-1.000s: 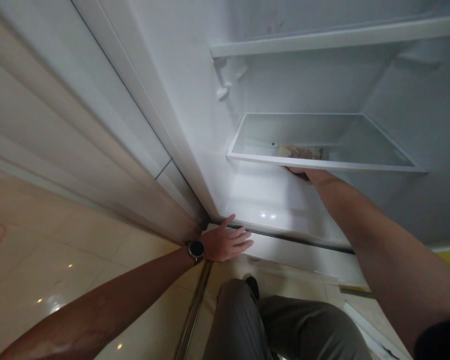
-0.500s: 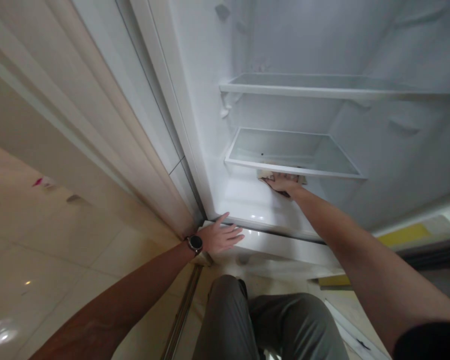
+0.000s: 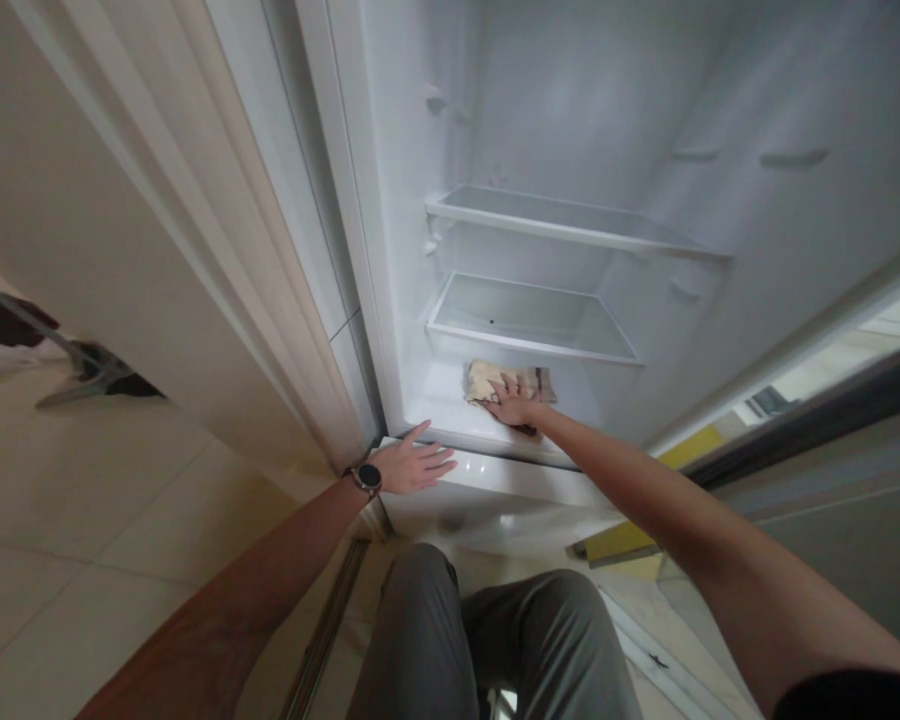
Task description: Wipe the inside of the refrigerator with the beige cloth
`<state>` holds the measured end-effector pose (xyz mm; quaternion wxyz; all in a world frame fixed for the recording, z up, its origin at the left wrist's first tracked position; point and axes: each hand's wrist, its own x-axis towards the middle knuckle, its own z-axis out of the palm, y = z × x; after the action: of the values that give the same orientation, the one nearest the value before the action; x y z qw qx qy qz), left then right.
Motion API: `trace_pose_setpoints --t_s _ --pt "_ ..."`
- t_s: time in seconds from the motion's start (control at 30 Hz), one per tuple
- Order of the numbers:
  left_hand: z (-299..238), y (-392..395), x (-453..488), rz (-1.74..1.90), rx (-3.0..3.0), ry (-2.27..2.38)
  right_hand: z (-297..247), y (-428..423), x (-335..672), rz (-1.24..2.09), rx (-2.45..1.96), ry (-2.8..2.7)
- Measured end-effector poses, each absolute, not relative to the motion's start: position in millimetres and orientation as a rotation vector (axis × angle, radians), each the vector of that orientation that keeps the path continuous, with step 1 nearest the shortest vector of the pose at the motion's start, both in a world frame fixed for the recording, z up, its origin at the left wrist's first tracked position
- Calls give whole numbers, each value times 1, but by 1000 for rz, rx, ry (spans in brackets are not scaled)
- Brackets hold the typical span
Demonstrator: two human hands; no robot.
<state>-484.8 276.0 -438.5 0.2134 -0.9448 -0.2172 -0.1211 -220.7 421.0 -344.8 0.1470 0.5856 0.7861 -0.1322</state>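
I face an open white fridge [image 3: 390, 250] with nothing on its shelves. My right hand [image 3: 514, 403] lies flat, fingers spread, on a beige cloth [image 3: 482, 379] on the fridge floor, just under the lower glass shelf [image 3: 532, 318]. My left hand [image 3: 412, 464], with a dark watch [image 3: 366, 477] on the wrist, rests open with fingers stretched out on the fridge's front bottom edge [image 3: 510, 470] at its left corner. A second glass shelf [image 3: 570, 220] sits above the lower one.
Beige cabinet panels [image 3: 157, 200] stand to the left of the fridge. Glossy floor tiles [image 3: 82, 520] spread left and below. My knee in grey trousers [image 3: 450, 620] is in front of the fridge. A yellow strip [image 3: 645, 500] lies low on the right.
My right hand has drawn the cloth out from beneath the lower shelf toward the front of the fridge floor. The view has pulled back and tilted up. My left hand has stayed put.
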Motion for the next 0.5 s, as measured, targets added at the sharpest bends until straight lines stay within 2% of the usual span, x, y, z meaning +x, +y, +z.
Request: trace_pose_setpoints --t_s 0.5 --pt "-441 277 -485 -261 -2603 -627 -336 363 -256 -431 1538 2309"
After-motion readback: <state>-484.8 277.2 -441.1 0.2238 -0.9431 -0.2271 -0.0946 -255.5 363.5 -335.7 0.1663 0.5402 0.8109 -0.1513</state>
